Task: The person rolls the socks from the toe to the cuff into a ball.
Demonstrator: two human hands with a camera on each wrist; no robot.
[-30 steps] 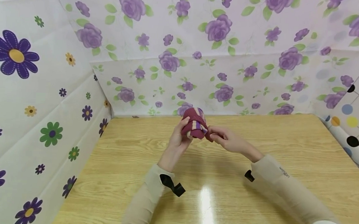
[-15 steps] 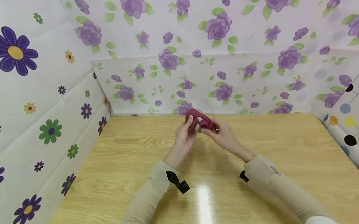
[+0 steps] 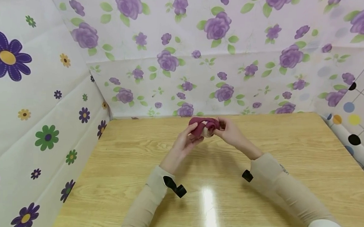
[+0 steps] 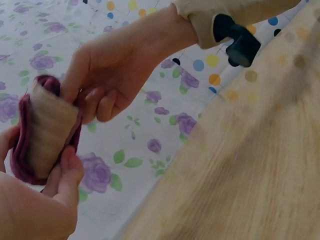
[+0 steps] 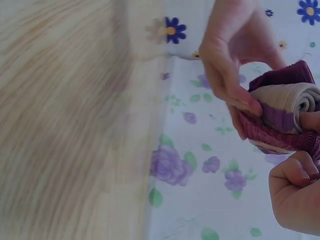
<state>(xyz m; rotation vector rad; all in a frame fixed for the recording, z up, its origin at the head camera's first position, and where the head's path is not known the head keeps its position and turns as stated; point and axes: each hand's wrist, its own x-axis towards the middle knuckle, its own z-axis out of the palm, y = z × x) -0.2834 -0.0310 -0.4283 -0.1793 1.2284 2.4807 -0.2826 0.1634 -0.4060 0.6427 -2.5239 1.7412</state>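
A rolled-up bundle of socks, maroon with beige and purple, is held up above the far part of the table. My left hand grips its left side between thumb and fingers. On the other side my right hand pinches the bundle's right end, thumb toward me. The right wrist view shows the beige spiral end of the rolled socks with a finger against it, and maroon ribbed fabric wrapped around. In the left wrist view a beige face of the socks shows between maroon edges.
A wooden table lies under both arms. Behind it hangs a flowered sheet, with a daisy-print sheet on the left and a dotted sheet on the right. Black straps hang from the sleeves.
The socks have turned, and their rolled end now faces me. My right hand went from pulling a loose maroon edge to pinching the bundle's right end. The bundle has shifted slightly right.
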